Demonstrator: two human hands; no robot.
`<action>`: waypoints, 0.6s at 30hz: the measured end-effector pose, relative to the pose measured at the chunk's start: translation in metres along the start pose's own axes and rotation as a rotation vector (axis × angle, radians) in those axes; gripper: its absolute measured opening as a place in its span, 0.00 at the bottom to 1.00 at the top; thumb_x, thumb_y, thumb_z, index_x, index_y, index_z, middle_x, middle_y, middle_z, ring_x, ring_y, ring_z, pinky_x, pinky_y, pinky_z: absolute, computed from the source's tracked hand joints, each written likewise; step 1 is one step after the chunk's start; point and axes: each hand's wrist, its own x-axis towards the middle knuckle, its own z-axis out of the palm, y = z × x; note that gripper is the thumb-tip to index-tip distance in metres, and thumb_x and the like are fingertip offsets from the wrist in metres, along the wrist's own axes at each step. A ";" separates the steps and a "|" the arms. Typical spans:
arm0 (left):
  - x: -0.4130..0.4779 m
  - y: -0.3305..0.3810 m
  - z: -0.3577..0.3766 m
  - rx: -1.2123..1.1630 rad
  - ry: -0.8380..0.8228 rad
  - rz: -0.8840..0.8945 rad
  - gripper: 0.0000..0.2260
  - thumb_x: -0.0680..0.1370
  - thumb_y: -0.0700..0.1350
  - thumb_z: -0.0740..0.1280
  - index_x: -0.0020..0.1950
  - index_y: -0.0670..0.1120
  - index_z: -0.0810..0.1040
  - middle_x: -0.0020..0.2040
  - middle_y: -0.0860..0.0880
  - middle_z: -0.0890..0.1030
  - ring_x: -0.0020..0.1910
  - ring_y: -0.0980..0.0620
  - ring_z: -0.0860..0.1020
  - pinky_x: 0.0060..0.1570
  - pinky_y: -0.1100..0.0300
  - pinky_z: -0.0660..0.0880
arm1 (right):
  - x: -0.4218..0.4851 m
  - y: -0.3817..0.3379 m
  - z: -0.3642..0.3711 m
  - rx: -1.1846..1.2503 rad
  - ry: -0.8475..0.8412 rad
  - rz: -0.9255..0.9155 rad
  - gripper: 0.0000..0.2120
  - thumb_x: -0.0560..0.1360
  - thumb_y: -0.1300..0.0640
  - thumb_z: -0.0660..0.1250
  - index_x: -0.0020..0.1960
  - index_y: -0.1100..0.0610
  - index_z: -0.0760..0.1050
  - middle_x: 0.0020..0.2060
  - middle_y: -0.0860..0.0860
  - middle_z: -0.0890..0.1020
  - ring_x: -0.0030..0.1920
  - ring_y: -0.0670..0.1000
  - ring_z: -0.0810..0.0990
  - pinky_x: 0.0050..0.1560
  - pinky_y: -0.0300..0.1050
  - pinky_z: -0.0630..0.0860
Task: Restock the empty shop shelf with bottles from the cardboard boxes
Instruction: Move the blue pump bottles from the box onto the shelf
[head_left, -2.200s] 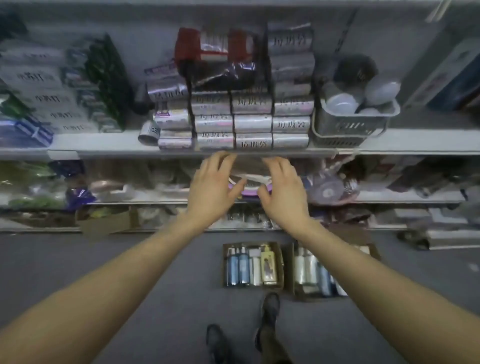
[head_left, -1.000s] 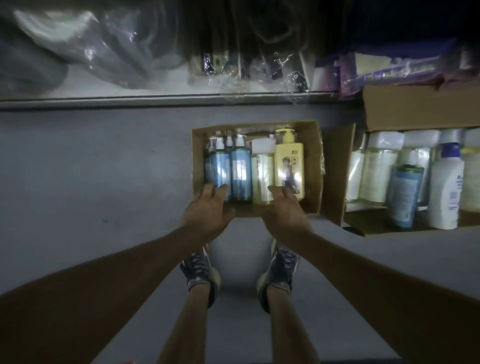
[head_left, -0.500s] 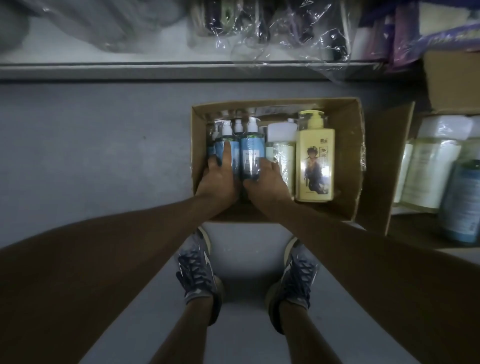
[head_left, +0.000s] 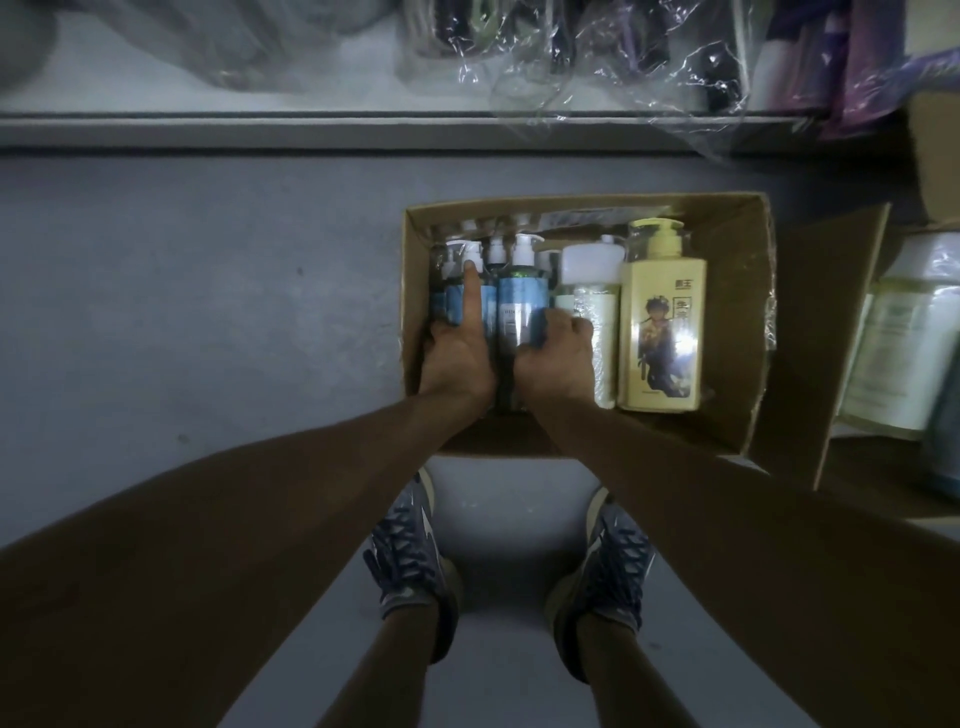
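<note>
Both your hands are inside the box (head_left: 737, 322) on the floor (head_left: 208, 312), just below the shelf (head_left: 363, 130). Your left hand (head_left: 457, 358) grips the left blue bottle (head_left: 454, 306): the forefinger lies straight up its front to the white pump, and the other fingers curl round its side. Your right hand (head_left: 556, 358) has its fingers curled over the right blue bottle (head_left: 522, 306), which touches the first.

The right blue bottle carries a pale label with small print, too blurred to read. The yellow bottle (head_left: 662, 332) shows a drawn figure and a few dark characters at its upper right; you cannot make them out either. No brand is legible anywhere.

Counting in the box: two blue bottle bodies show in front, with more white pumps packed behind them, their number unclear; one pale bottle (head_left: 589, 312) with a broad white cap; one yellow bottle with a pump. All stand together at the left and middle.

A second box (head_left: 852, 338) sits just to the right, holding pale bottles cut off by the edge. Clear plastic wrap (head_left: 597, 62) covers goods on the shelf.
</note>
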 end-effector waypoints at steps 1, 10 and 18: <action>0.000 -0.001 0.000 0.000 0.011 -0.007 0.43 0.86 0.53 0.65 0.85 0.59 0.33 0.74 0.30 0.69 0.68 0.33 0.77 0.69 0.36 0.75 | -0.002 0.000 0.001 0.005 0.007 -0.015 0.22 0.81 0.59 0.66 0.74 0.60 0.70 0.69 0.59 0.72 0.68 0.61 0.74 0.72 0.60 0.73; 0.004 -0.009 0.002 -0.078 0.022 0.011 0.44 0.85 0.48 0.68 0.85 0.62 0.36 0.75 0.31 0.67 0.70 0.30 0.75 0.68 0.37 0.75 | 0.010 0.012 0.013 0.131 -0.088 -0.002 0.37 0.78 0.52 0.75 0.80 0.48 0.59 0.72 0.54 0.74 0.71 0.58 0.76 0.70 0.64 0.77; 0.008 -0.013 -0.004 -0.122 0.035 -0.043 0.44 0.84 0.47 0.68 0.86 0.63 0.38 0.74 0.35 0.73 0.68 0.35 0.79 0.67 0.41 0.78 | 0.018 0.013 0.035 0.120 -0.017 0.019 0.53 0.74 0.48 0.76 0.83 0.36 0.42 0.72 0.55 0.70 0.71 0.59 0.73 0.63 0.55 0.75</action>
